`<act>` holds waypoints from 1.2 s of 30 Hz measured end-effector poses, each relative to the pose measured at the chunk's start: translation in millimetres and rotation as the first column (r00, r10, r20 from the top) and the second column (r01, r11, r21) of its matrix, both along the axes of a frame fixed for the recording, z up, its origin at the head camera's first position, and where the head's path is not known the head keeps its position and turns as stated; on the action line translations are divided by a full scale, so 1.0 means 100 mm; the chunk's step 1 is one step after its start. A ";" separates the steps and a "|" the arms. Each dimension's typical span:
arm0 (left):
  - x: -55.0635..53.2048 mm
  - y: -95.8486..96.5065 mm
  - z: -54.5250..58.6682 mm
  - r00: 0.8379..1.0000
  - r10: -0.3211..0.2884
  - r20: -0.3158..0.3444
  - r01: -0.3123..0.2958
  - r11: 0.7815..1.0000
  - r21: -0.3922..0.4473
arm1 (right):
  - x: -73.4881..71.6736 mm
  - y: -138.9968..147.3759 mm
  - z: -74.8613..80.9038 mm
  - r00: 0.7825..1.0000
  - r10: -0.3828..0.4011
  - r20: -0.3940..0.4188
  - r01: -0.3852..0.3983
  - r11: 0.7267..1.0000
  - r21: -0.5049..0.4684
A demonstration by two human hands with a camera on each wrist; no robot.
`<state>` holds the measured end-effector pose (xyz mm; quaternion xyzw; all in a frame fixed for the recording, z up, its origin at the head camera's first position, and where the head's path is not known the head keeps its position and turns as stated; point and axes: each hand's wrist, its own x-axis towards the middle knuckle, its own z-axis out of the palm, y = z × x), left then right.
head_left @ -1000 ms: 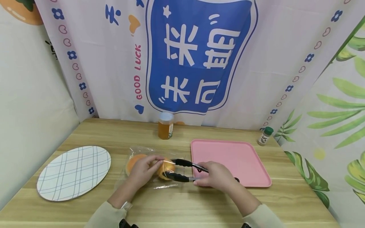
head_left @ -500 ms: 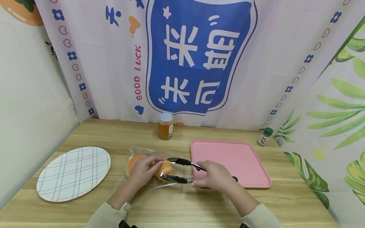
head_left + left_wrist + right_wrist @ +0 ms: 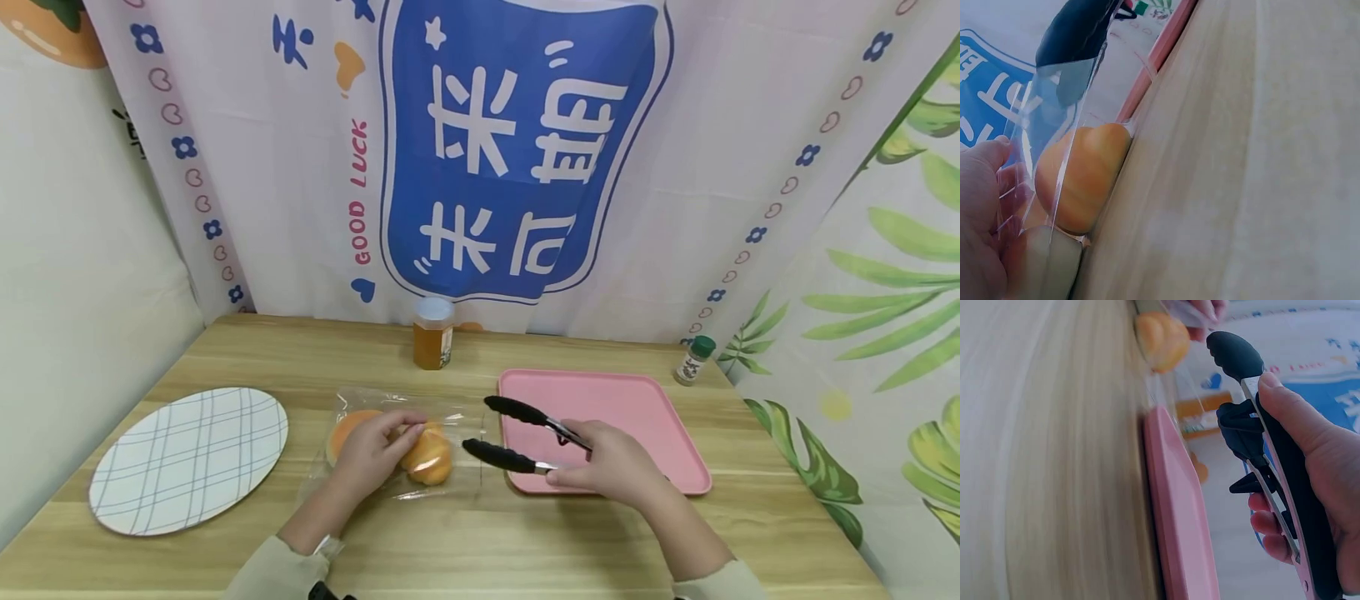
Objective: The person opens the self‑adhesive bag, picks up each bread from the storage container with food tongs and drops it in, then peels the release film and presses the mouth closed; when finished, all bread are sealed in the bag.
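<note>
I note left hand (image 3: 369,457): fingers pinching clear bag (image 3: 467,427) around buns (image 3: 431,461) | right hand (image 3: 611,465): fingers clamped on tongs (image 3: 523,413), over desk (image 3: 450,546), right of centre

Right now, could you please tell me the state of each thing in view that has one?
Left hand, pinching plastic film
Right hand, holding tongs
Tongs, spread open, nothing between the tips
Clear bag, its film lifted by the left hand
Nearer bun, inside the bag
Other bun, bagged, partly hidden
Checked plate, lying flat
Pink tray, lying flat
Amber jar, upright, lidded
Small bottle, standing, green cap on
</note>
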<state>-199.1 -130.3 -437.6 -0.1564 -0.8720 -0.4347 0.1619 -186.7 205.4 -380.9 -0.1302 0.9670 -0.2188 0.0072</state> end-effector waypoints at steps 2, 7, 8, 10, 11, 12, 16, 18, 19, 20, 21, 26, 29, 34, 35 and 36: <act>0.00 -0.01 0.00 1.000 -0.004 0.015 0.004 1.000 0.014 | 0.02 0.10 0.02 0.999 -0.035 0.008 0.035 0.999 -0.014; 0.00 -0.01 0.01 1.000 -0.010 0.029 0.009 1.000 0.022 | 0.06 0.37 0.03 0.991 -0.134 0.014 0.134 0.990 -0.047; 0.00 -0.01 0.02 1.000 -0.010 0.029 0.009 1.000 0.020 | 0.07 0.43 0.03 0.987 -0.160 0.012 0.160 0.986 -0.055; 0.01 -0.01 0.02 0.999 -0.011 0.033 0.010 1.000 0.021 | 0.07 0.56 0.02 0.976 -0.217 0.015 0.217 0.974 -0.061; 0.01 -0.01 0.02 0.999 -0.010 0.037 0.010 1.000 0.021 | 0.07 0.63 0.02 0.970 -0.241 0.021 0.242 0.968 -0.059; 0.01 0.00 0.02 1.000 -0.007 0.029 0.007 1.000 0.016 | 0.07 0.70 0.01 0.963 -0.269 0.028 0.270 0.961 -0.057; 0.02 0.00 0.01 1.000 0.005 0.008 -0.005 1.000 -0.003 | 0.04 1.01 -0.01 0.924 -0.380 0.038 0.381 0.925 -0.020; 0.02 0.01 0.01 1.000 0.011 -0.006 -0.011 1.000 -0.011 | 0.02 1.19 -0.04 0.899 -0.435 0.038 0.436 0.900 -0.018; 0.02 0.01 0.01 1.000 0.013 -0.004 -0.013 1.000 -0.011 | 0.00 1.27 -0.06 0.884 -0.466 0.038 0.467 0.884 -0.023; 0.02 0.01 0.01 1.000 0.013 -0.007 -0.013 1.000 -0.010 | -0.01 1.36 -0.08 0.868 -0.496 0.035 0.497 0.867 -0.027; 0.02 0.01 0.01 1.000 0.015 -0.007 -0.015 1.000 -0.008 | -0.03 1.44 -0.10 0.852 -0.522 0.045 0.523 0.852 -0.029; 0.02 0.01 0.01 1.000 0.011 -0.010 -0.011 1.000 -0.005 | -0.10 1.84 -0.20 0.774 -0.626 0.095 0.630 0.776 -0.017; 0.02 0.00 0.02 1.000 0.005 0.002 -0.005 1.000 -0.002 | -0.13 2.02 -0.23 0.735 -0.667 0.125 0.669 0.743 0.030; 0.02 0.01 0.02 1.000 -0.002 0.008 0.002 1.000 0.003 | -0.16 2.18 -0.31 0.703 -0.696 0.145 0.692 0.717 0.082; 0.01 0.01 0.02 1.000 -0.003 0.006 0.003 1.000 0.003 | -0.17 2.20 -0.33 0.699 -0.700 0.148 0.696 0.713 0.085; 0.01 0.01 0.02 1.000 -0.002 0.003 0.002 1.000 0.001 | -0.17 2.22 -0.35 0.695 -0.704 0.149 0.699 0.709 0.090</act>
